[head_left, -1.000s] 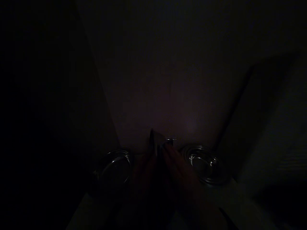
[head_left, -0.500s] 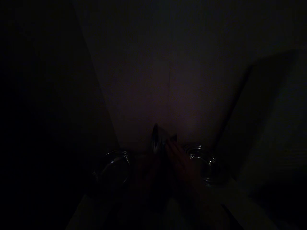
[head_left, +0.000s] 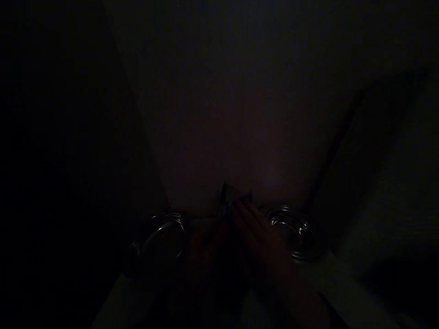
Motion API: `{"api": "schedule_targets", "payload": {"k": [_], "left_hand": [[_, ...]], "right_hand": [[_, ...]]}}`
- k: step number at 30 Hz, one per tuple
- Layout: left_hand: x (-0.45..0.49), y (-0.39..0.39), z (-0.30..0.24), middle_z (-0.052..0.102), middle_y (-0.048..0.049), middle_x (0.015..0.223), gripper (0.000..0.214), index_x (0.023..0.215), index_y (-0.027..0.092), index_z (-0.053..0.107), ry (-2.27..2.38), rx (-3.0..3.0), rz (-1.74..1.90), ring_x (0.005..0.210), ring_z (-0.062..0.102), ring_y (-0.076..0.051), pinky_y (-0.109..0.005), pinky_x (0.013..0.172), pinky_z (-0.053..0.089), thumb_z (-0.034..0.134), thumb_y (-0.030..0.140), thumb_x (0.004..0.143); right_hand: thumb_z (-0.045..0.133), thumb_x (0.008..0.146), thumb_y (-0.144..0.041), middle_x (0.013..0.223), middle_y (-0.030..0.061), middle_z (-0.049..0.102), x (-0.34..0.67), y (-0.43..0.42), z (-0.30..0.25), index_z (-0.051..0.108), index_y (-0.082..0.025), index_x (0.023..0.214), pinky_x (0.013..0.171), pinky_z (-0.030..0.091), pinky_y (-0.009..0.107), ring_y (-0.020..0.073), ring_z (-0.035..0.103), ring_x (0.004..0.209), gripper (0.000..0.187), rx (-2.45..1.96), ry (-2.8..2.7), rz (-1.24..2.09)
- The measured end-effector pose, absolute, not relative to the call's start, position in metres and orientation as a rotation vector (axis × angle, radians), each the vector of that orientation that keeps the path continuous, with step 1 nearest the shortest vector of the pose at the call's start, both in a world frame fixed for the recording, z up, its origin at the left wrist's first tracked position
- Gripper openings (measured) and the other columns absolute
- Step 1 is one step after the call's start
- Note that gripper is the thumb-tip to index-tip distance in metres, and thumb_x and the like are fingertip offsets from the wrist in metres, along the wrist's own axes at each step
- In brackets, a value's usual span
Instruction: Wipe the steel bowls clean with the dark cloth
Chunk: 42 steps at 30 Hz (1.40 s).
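Note:
The view is very dark. Low in the middle, my right hand (head_left: 255, 233) lies with its fingers long and close together against a dark thing with shiny edges (head_left: 225, 196); its kind I cannot make out. My left hand (head_left: 202, 253) shows only faintly at the left of that thing, its fingers lost in shadow. To the left of my hands stands a round shiny dish (head_left: 183, 224), metal or glass. A similar round dish (head_left: 307, 228) is just right of my right hand, partly covered by it.
Both dishes stand on a pale surface (head_left: 120, 292) near me. Behind it rises a pale flat panel (head_left: 206, 151) with a thin line down it. Dark slanting sides border the panel on the left and right (head_left: 360, 151).
My right hand has shifted slightly left over the dark thing. The thing's shiny upper edge looks narrower and its outline has changed. The picture is a little darker; the dishes stay put.

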<state>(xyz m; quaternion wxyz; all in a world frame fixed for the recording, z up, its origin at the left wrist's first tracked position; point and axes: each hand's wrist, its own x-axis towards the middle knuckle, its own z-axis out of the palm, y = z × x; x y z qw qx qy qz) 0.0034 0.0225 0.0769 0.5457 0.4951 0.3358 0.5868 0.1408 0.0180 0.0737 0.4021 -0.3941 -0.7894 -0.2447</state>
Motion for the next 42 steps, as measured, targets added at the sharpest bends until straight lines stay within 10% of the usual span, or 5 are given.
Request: {"api": "schedule_targets", "payload": {"k": [9, 42], "left_hand": [[-0.002, 0.020, 0.085, 0.076, -0.0073, 0.101, 0.027, 0.095, 0.019, 0.075, 0.941, 1.135, 1.281, 0.100, 0.068, -0.025, -0.034, 0.089, 0.053, 0.068, 0.040, 0.080], [0.001, 0.016, 0.098, 0.077, -0.0041, 0.100, 0.030, 0.099, 0.020, 0.077, 1.081, 1.245, 1.133, 0.095, 0.071, -0.024, -0.029, 0.080, 0.055, 0.064, 0.040, 0.081]], "right_hand": [[0.043, 0.092, -0.015, 0.138, 0.0175, 0.055, 0.142, 0.020, 0.073, 0.052, -0.004, 0.134, 0.097, 0.053, 0.051, 0.0324, 0.046, 0.131, 0.045, -0.997, -2.025, -0.517], [0.036, 0.096, -0.020, 0.135, 0.0192, 0.057, 0.148, 0.026, 0.082, 0.049, -0.007, 0.137, 0.101, 0.049, 0.051, 0.0305, 0.053, 0.126, 0.045, -1.121, -2.024, -0.328]]}}
